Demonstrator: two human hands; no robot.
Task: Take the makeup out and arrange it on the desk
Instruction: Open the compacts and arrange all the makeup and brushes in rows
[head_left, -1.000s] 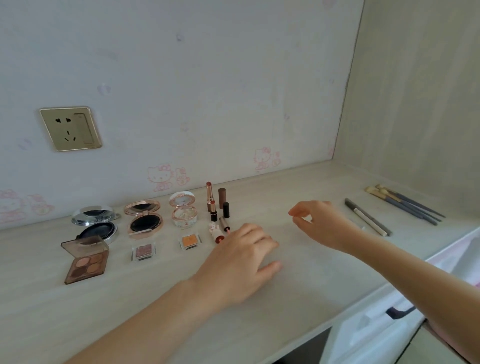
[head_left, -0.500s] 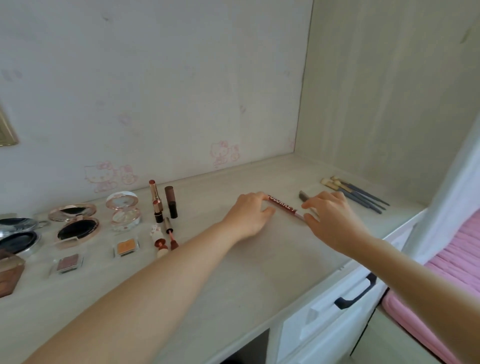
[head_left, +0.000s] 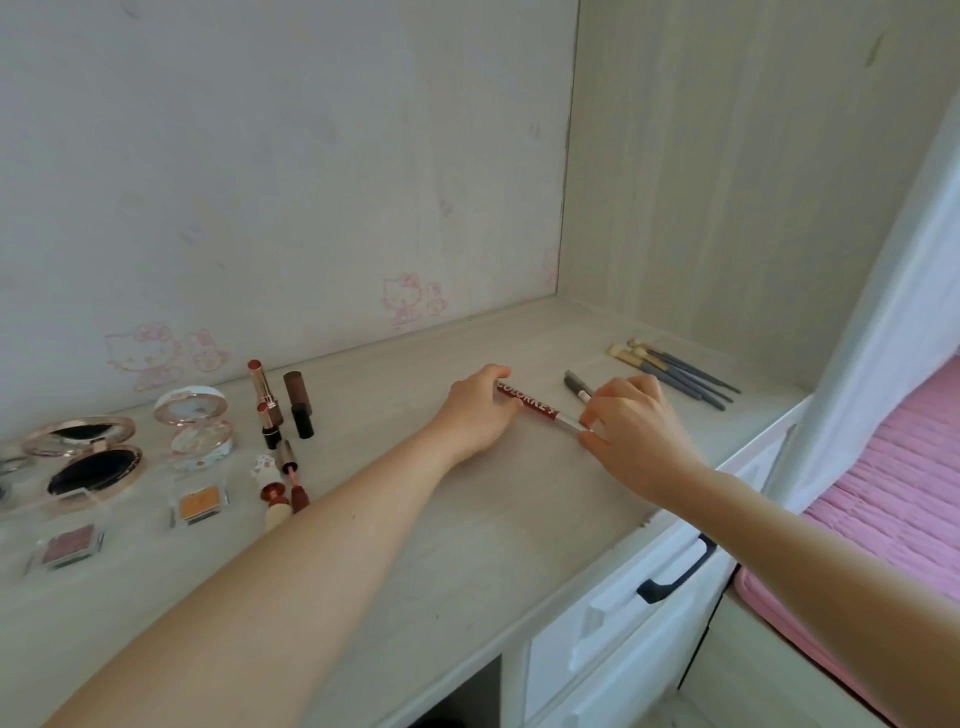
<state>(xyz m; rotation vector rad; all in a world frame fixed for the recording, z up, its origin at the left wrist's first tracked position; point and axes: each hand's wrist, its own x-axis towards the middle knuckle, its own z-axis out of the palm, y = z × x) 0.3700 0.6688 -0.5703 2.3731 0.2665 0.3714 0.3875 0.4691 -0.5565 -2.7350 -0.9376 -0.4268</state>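
I hold the red pencil (head_left: 527, 406) by both ends, my left hand (head_left: 478, 413) curled round the lettered end and my right hand (head_left: 631, 434) pinching the white tip, low at the desk (head_left: 467, 519). It looks like the placing step. Next I should lay it straight beside the grey pencil (head_left: 575, 384), just beyond my right fingertips, and let go gently.

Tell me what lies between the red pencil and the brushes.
A grey pencil lies on the desk between the red pencil and the brushes. The right hand, pinching the red pencil's white end, covers part of that gap too.
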